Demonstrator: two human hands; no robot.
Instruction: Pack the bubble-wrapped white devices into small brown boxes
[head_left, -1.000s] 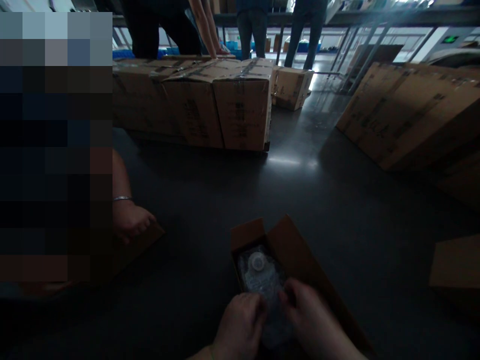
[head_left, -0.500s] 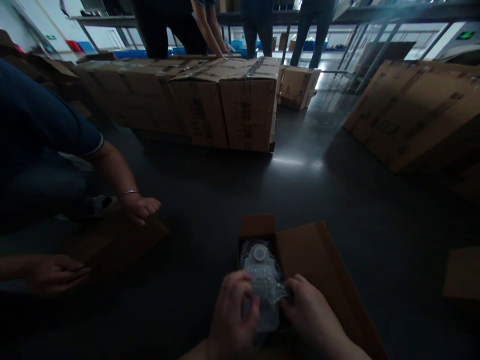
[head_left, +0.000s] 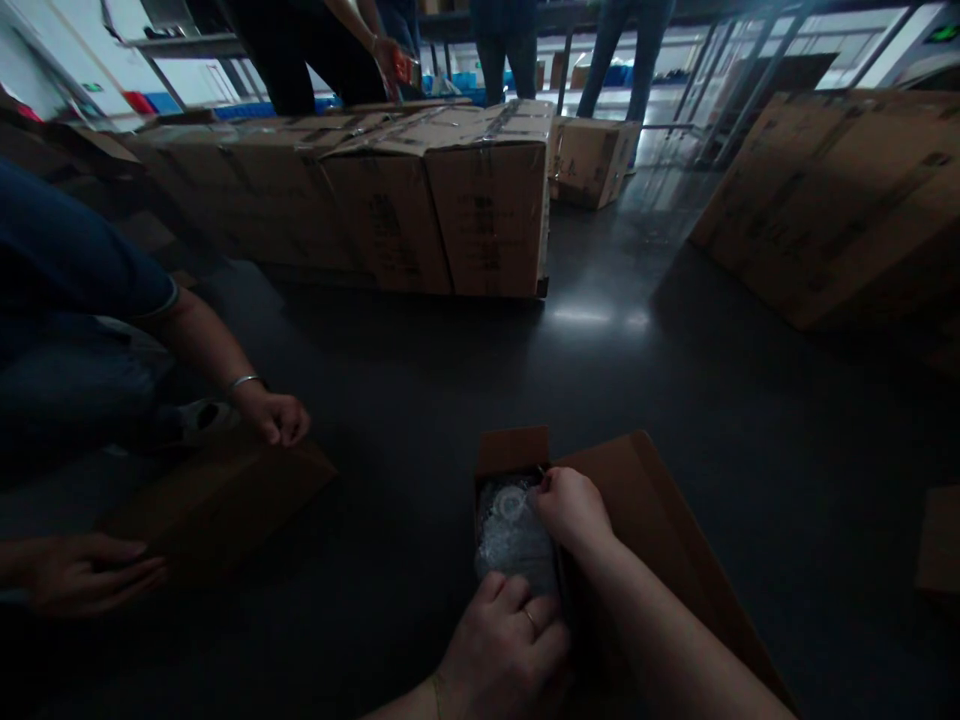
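Note:
A small open cardboard box (head_left: 651,525) lies on the dark floor in front of me, its flaps spread out. Inside it sits a clear plastic-wrapped item (head_left: 511,532) with a round white part near its far end. My left hand (head_left: 504,650) rests curled on the near end of the wrapped item, a ring on one finger. My right hand (head_left: 571,510) is closed at the far right corner of the box opening, pressing against the wrapped item and the flap.
A person in a blue sleeve crouches at left, one hand (head_left: 271,414) and the other hand (head_left: 84,572) on a flat brown carton (head_left: 217,495). Large taped cartons (head_left: 420,190) stand ahead, more cartons (head_left: 832,200) at right. Several people stand behind them.
My right hand has moved from the near end of the wrapped item up to the far corner of the box. My left hand has slid down to the near end.

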